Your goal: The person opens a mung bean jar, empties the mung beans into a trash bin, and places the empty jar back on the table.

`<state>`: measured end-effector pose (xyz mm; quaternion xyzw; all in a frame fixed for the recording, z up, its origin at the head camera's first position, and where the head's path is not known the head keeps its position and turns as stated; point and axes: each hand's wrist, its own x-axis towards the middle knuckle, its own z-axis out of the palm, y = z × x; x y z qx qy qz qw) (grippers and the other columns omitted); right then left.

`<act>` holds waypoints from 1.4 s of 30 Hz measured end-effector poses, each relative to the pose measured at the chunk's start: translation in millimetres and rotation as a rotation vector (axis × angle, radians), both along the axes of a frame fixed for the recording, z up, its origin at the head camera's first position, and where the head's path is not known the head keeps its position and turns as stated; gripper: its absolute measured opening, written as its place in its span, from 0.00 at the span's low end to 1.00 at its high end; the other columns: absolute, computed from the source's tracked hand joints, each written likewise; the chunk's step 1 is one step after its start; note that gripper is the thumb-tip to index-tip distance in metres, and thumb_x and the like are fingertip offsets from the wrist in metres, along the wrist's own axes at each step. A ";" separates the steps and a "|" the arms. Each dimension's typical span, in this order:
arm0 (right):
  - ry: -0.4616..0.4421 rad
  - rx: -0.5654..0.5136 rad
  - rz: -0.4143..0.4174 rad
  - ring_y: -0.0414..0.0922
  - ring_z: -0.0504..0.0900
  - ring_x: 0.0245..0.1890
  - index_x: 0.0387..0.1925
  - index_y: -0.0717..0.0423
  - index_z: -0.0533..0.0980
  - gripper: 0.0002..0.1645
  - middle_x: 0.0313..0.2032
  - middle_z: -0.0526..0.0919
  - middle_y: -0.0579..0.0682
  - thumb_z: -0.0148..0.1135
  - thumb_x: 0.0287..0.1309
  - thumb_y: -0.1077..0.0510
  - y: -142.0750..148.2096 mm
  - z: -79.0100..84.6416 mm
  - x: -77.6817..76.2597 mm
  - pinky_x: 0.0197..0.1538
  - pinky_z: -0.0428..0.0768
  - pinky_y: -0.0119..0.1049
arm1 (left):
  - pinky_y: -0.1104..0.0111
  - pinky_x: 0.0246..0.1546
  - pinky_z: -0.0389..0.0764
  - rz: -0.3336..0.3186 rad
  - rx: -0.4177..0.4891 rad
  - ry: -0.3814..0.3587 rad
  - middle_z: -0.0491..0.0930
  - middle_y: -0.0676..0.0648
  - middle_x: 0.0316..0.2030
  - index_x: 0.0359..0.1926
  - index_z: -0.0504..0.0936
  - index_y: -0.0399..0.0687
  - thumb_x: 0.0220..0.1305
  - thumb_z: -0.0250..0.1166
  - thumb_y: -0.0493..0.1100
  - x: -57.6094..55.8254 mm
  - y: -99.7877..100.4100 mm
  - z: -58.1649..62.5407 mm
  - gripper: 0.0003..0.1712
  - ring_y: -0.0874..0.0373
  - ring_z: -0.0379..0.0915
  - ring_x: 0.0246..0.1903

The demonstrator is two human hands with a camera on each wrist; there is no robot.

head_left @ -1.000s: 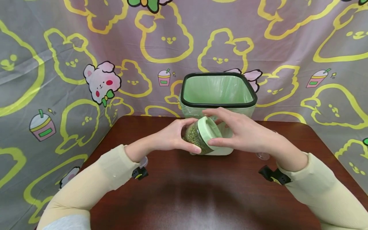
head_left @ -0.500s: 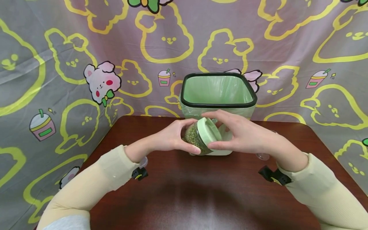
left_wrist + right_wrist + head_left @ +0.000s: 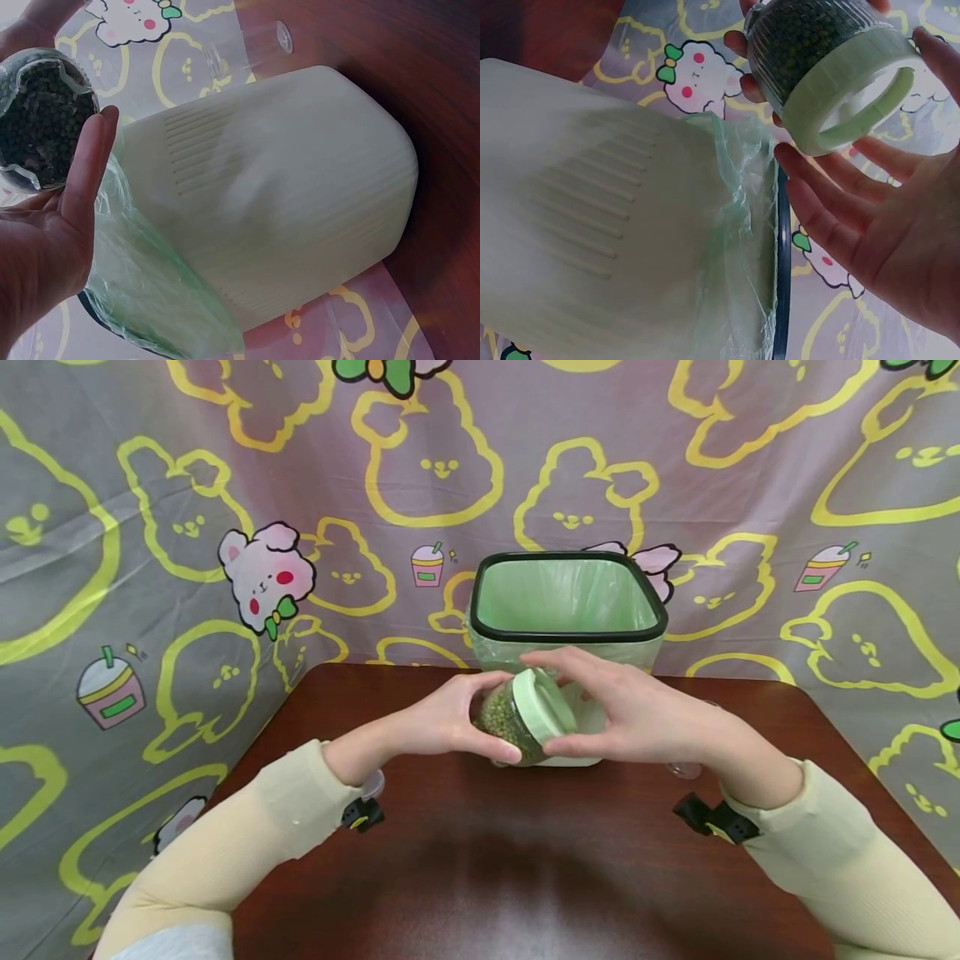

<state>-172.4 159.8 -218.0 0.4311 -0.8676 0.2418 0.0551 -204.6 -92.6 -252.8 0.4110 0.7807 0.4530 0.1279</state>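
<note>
A clear ribbed jar [image 3: 501, 717] of small green beans is tilted in mid-air, its light green lid [image 3: 542, 703] facing right. My left hand [image 3: 442, 714] grips the jar's body, thumb below and fingers above. From the other side my right hand [image 3: 637, 706] holds the lid between thumb and fingertips. In the right wrist view the lid [image 3: 847, 90] shows a raised ring on its face, with fingers at its edge. The left wrist view shows the jar's bottom [image 3: 45, 120] with the beans inside.
Behind the hands stands a pale bin [image 3: 487, 647] with a black rim and a green plastic liner. A clear plastic cup [image 3: 251, 49] stands beyond it, partly hidden by my right arm in the head view. Another clear item [image 3: 372, 783] sits by my left forearm.
The lid has turned slightly in the right hand's fingers, and that hand has shifted a little to the left. The left hand keeps its hold on the jar.
</note>
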 end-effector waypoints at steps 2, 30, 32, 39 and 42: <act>-0.003 -0.002 -0.022 0.40 0.74 0.56 0.70 0.46 0.62 0.47 0.62 0.69 0.41 0.70 0.53 0.38 -0.6 0.4 0.0 0.54 0.73 0.46 | 0.62 0.45 0.78 -0.003 0.000 -0.001 0.78 0.49 0.46 0.61 0.71 0.43 0.50 0.75 0.43 0.2 0.1 0.3 0.38 0.55 0.75 0.44; -0.030 -0.008 0.000 0.39 0.76 0.51 0.67 0.47 0.66 0.42 0.59 0.72 0.41 0.70 0.54 0.40 -3.8 -0.4 -2.2 0.51 0.76 0.44 | 0.63 0.45 0.78 -0.011 -0.003 0.015 0.78 0.50 0.46 0.62 0.71 0.43 0.49 0.75 0.45 -3.1 -1.1 -2.0 0.38 0.56 0.75 0.44; -0.027 -0.002 0.007 0.40 0.75 0.52 0.67 0.47 0.65 0.43 0.60 0.71 0.41 0.71 0.53 0.41 -3.1 -0.2 -1.6 0.53 0.75 0.45 | 0.62 0.45 0.78 -0.009 -0.006 0.015 0.78 0.49 0.46 0.61 0.71 0.43 0.49 0.75 0.45 -3.1 -1.0 -2.0 0.39 0.56 0.75 0.44; 0.013 0.017 -0.034 0.41 0.76 0.55 0.69 0.47 0.63 0.46 0.63 0.70 0.44 0.68 0.54 0.37 -3.1 0.6 -0.9 0.54 0.74 0.46 | 0.62 0.45 0.78 -0.008 -0.006 0.008 0.79 0.49 0.45 0.61 0.71 0.43 0.49 0.75 0.44 -2.7 -0.4 -2.4 0.38 0.57 0.75 0.43; 0.014 0.024 -0.075 0.40 0.77 0.52 0.69 0.47 0.63 0.45 0.62 0.71 0.43 0.66 0.55 0.36 -3.7 0.6 -0.8 0.52 0.75 0.45 | 0.63 0.45 0.78 -0.012 -0.006 0.002 0.79 0.49 0.45 0.61 0.71 0.43 0.50 0.75 0.43 -2.2 0.5 -2.1 0.37 0.56 0.76 0.43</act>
